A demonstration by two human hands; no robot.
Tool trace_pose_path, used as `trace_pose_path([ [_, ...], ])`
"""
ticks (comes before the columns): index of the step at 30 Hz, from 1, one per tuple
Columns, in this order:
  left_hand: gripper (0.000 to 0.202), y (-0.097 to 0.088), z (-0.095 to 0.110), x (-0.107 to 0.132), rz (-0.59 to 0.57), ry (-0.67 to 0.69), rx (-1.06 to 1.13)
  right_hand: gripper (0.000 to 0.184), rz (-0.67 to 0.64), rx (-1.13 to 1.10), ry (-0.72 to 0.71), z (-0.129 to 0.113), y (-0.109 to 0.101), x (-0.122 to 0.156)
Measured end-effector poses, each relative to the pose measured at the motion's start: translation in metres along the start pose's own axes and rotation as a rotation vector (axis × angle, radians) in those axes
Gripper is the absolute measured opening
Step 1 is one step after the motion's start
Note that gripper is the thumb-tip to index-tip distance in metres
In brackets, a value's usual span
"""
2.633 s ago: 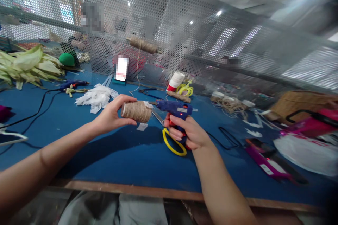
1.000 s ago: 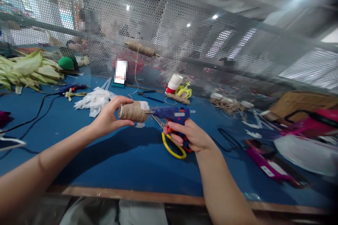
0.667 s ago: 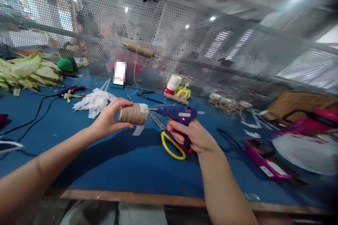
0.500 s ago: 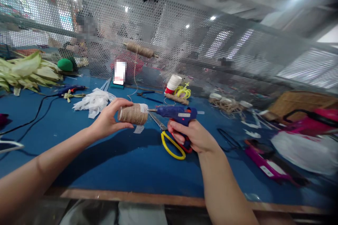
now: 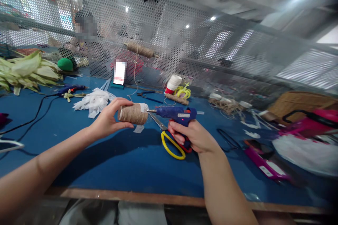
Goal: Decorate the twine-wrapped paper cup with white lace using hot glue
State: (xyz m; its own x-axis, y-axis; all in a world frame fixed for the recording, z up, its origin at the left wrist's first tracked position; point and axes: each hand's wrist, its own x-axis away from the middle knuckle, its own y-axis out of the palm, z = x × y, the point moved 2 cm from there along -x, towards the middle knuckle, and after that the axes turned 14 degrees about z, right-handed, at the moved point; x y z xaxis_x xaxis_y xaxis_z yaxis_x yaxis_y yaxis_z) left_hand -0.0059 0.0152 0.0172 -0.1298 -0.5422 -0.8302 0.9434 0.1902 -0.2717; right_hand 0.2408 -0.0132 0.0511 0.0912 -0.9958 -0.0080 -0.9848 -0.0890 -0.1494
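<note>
My left hand (image 5: 107,121) grips a cylinder wrapped in brown jute twine (image 5: 132,113), held sideways above the blue table (image 5: 126,161). A bit of white lace shows at the cylinder's right end. My right hand (image 5: 194,136) is wrapped round the handle of a blue glue gun (image 5: 176,113), its red light on. The gun's nozzle points left and touches the cylinder's right end. Yellow-handled scissors (image 5: 170,141) lie on the table just below both hands.
A perforated metal screen (image 5: 185,42) closes the far side, with a twine spool (image 5: 139,50) on a rod and people behind it. White lace (image 5: 93,100), a second glue gun (image 5: 70,88), green leaves (image 5: 26,68), a white thread cone (image 5: 173,83) and pink tools (image 5: 266,165) lie around.
The glue gun drew a little to the right and then its nozzle came back to the cylinder's end. My left hand holds the cylinder almost still.
</note>
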Motion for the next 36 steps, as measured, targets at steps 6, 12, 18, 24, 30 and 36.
trace_pose_path([
  [6,0.053,0.0003,-0.0032,0.0007,0.007,-0.020,0.009,0.026,-0.022,-0.005,0.003,-0.0013,-0.0011,0.0017],
  [12,0.053,0.0019,-0.0020,0.0025,-0.010,-0.021,0.020,0.024,-0.029,-0.051,0.007,0.0041,0.0025,-0.0020],
  [18,0.052,0.0025,-0.0058,0.0041,0.014,-0.076,0.051,0.022,-0.053,-0.010,0.012,0.0045,0.0029,-0.0012],
  [24,0.053,0.0029,-0.0035,0.0039,-0.004,-0.058,0.046,0.023,-0.031,-0.079,-0.007,0.0045,0.0031,-0.0020],
  [30,0.052,0.0029,-0.0033,0.0037,0.018,-0.075,0.053,0.022,-0.060,-0.029,0.016,0.0049,0.0049,-0.0012],
  [36,0.053,0.0029,-0.0015,0.0035,-0.001,-0.057,0.040,0.024,-0.011,-0.074,0.003,0.0060,0.0032,-0.0031],
])
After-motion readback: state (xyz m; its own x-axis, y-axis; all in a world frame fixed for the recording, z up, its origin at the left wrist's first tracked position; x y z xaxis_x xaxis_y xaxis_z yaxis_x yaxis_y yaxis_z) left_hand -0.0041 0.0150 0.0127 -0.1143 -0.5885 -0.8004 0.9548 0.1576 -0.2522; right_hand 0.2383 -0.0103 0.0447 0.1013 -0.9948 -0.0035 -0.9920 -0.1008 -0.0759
